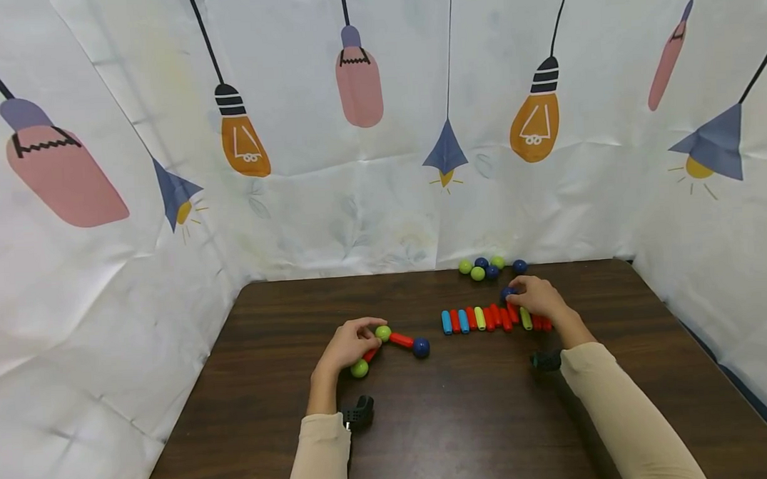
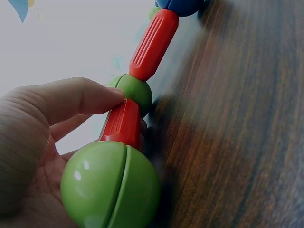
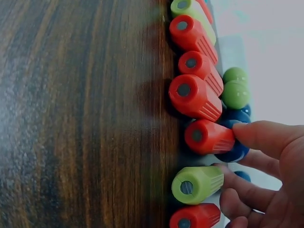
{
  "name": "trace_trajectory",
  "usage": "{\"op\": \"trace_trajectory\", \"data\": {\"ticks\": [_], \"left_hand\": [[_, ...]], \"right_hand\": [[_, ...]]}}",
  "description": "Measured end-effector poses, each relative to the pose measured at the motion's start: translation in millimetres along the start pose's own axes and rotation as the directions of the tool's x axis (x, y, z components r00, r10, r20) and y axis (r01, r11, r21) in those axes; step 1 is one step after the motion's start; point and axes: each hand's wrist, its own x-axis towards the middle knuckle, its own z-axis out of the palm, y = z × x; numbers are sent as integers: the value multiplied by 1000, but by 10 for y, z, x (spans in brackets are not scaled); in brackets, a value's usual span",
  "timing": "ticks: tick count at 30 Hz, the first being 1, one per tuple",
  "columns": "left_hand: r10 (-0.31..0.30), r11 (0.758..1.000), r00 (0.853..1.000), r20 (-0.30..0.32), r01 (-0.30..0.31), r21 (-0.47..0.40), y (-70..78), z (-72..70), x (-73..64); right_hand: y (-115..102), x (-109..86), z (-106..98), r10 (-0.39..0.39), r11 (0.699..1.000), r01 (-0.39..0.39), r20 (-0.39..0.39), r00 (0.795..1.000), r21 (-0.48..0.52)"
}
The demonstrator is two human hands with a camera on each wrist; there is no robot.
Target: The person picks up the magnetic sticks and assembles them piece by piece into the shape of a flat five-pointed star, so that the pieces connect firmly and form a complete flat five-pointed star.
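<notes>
My left hand [image 1: 347, 347] pinches the middle green ball [image 2: 135, 90] of a bent magnetic chain. Two red rods [image 1: 401, 340] join that ball to another green ball [image 2: 109, 185] near the palm and to a blue ball [image 1: 421, 348] at the far end. My right hand [image 1: 538, 297] grips a dark blue ball [image 1: 507, 293] at the back of the rod row. One red rod [image 3: 209, 137] meets this ball at its far end, beside the thumb. The row's other rods lie on both sides, a lime rod [image 3: 197, 185] close to the curled fingers.
Red, blue and lime rods [image 1: 463, 321] form a row on the brown table [image 1: 443, 423]. Behind it sits a cluster of green and blue balls [image 1: 478, 273], with a single blue ball [image 1: 520, 266] to its right. A patterned white sheet [image 1: 395, 217] hangs behind the table.
</notes>
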Motion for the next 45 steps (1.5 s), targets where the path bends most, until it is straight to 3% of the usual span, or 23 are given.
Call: {"op": "trace_trajectory", "data": {"ticks": [13, 26, 32, 38, 42, 45], "left_hand": [[5, 1000, 1000, 4, -5, -6, -6, 29, 14], [8, 1000, 1000, 16, -8, -8, -15, 54, 18], [8, 1000, 1000, 14, -8, -3, -30, 39, 23], [0, 1000, 1000, 14, 0, -1, -32, 20, 26], [-7, 1000, 1000, 17, 7, -8, -19, 10, 17], [-8, 1000, 1000, 13, 8, -11, -6, -1, 16]], "right_hand": [[4, 33, 69, 25, 1000, -24, -17, 1000, 18], [-17, -51, 24, -33, 990, 51, -138, 990, 129], [-147, -139, 40, -119, 975, 131, -73, 990, 182], [-297, -295, 197, -210, 941, 204, -5, 978, 270], [-380, -421, 352, -274, 919, 240, 70, 959, 312], [-410, -480, 444, -337, 912, 288, 131, 932, 293]]}}
